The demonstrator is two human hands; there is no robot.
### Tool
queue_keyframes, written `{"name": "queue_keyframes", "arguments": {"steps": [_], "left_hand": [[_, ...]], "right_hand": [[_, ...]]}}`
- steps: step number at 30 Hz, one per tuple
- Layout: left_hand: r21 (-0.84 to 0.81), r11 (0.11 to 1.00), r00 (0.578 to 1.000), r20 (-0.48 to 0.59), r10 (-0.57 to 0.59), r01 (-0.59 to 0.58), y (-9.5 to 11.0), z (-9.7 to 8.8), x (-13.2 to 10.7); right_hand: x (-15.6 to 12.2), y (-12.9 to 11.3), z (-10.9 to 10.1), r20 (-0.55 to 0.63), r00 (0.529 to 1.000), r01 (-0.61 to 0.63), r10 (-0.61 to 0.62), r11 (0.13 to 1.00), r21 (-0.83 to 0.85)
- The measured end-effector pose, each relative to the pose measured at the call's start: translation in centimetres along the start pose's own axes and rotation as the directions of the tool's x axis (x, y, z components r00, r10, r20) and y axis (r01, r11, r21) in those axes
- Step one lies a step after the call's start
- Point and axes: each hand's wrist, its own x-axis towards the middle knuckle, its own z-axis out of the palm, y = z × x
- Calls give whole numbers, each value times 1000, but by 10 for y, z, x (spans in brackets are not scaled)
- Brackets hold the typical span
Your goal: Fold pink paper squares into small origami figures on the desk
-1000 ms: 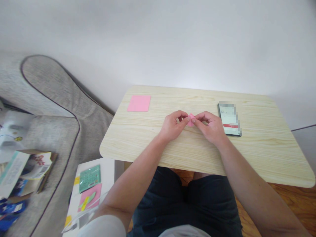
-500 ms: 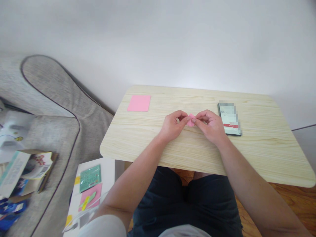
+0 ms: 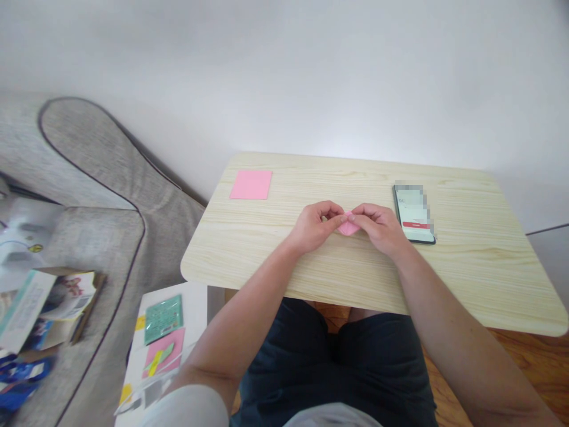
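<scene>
A small folded pink paper (image 3: pixel 347 227) sits between my two hands over the middle of the light wooden table (image 3: pixel 275 255). My left hand (image 3: pixel 315 225) pinches its left side with curled fingers. My right hand (image 3: pixel 379 228) pinches its right side, fingers closed over it. Most of the paper is hidden under my fingertips. A flat pink pad of paper (image 3: pixel 251 184) lies at the table's far left corner, away from both hands.
A phone (image 3: pixel 414 213) lies face up just right of my right hand. A grey sofa (image 3: pixel 93 190) stands left of the table with boxes (image 3: pixel 40 302) on it. A low white stand (image 3: pixel 155 344) below the table's left edge holds green and pink papers.
Both hands have drawn closer together and lowered the pink paper toward the table; the fingers now cover more of it.
</scene>
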Motion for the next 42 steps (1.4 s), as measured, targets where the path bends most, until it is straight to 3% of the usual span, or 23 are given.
{"name": "queue_keyframes", "arguments": {"steps": [4,8,16,21,25,33,38,42], "left_hand": [[-204,979,999,46,-18,27,-2,1,1],[-286,957,998,59,-20,37,-2,1,1],[-348,937,998,-63,-19,-4,-5,1,5],[-278,958,994,-56,-94,75,-1,6,1],[-199,979,992,-112,-61,38,1,7,1],[-55,997,983,-176,46,-57,2,3,1],[-20,998,984,-168,55,-59,3,3,0],[-7,998,986,-158,53,-55,2,3,0]], "right_hand": [[1,2,-1,58,998,9,-6,998,-58],[1,3,0,65,998,22,-17,997,-78],[2,1,2,-124,991,40,-48,997,-70],[4,4,3,-221,970,88,-98,995,-52],[2,0,4,-249,964,73,-90,995,-74],[2,4,7,-170,985,-4,0,1000,-22],[3,5,7,-146,989,48,-36,996,77],[2,5,7,-138,988,68,-69,998,-12]]}}
